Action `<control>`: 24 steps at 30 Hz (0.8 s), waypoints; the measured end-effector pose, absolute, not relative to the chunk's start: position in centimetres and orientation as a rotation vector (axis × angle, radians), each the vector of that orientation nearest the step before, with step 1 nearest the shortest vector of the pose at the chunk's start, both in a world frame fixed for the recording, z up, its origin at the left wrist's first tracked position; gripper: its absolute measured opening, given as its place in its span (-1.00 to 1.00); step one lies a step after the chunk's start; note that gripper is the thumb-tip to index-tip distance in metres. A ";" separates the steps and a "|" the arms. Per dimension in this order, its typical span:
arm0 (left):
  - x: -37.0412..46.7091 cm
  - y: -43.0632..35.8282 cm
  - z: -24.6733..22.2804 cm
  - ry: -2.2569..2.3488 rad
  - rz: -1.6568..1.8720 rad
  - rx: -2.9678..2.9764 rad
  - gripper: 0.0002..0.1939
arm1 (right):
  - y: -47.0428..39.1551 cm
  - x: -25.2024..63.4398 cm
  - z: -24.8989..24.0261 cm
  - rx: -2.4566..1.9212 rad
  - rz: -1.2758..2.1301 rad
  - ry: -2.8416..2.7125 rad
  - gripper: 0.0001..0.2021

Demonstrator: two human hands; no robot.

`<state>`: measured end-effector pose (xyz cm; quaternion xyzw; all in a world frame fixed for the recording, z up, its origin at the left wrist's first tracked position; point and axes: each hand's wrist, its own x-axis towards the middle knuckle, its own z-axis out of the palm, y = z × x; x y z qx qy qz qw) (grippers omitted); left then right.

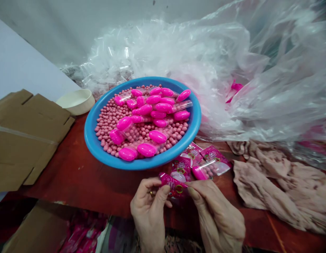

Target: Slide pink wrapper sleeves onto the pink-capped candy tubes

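Note:
My left hand (149,203) pinches one side of a small printed pink packet (175,188) at the table's front edge. On the packet's other side, my right hand (218,211) grips its edge between thumb and fingers. Just beyond lie more pink packets (194,154) and a clear tube with a bright pink cap (205,170), with small pink balls inside it. Behind them stands a blue basin (105,158) full of pink balls (107,123). Several pink-capped tubes (157,105) lie on top of the balls.
A folded cardboard box (28,133) and a cream bowl (78,102) are at the left. Clear plastic bags (231,70) pile up behind the basin. A crumpled beige cloth (278,182) lies at the right. Below the table, a carton holds pink packets (85,228).

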<state>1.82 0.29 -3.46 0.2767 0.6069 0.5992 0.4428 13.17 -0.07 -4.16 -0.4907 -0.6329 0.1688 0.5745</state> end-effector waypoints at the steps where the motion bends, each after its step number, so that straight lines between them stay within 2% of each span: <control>1: 1.5 0.5 -3.5 1.444 1.448 0.671 -0.85 | 0.0 13.3 -4.2 -1.159 0.390 -1.476 -0.80; 6: 0.5 1.1 -3.1 1.268 1.287 0.761 -0.91 | -0.3 13.6 -4.4 -1.140 0.422 -1.500 -0.82; 9: 0.4 1.0 -3.2 1.285 1.307 0.849 -0.85 | -0.5 13.6 -4.6 -1.173 0.462 -1.488 -0.85; 12: 0.2 0.8 -3.4 1.308 1.302 0.896 -0.82 | -0.4 13.6 -4.6 -1.191 0.465 -1.488 -0.78; 16: 0.3 0.3 -3.3 1.288 1.423 1.006 -0.81 | -0.2 13.3 -4.4 -1.093 0.519 -1.443 -0.89; 19: 0.5 0.2 -3.1 1.261 1.533 1.043 -0.81 | -0.3 13.0 -4.2 -1.099 0.580 -1.442 -0.90; 24: 0.4 0.2 -3.6 1.262 1.487 0.861 -0.80 | -0.7 12.8 -4.1 -1.121 0.563 -1.480 -0.95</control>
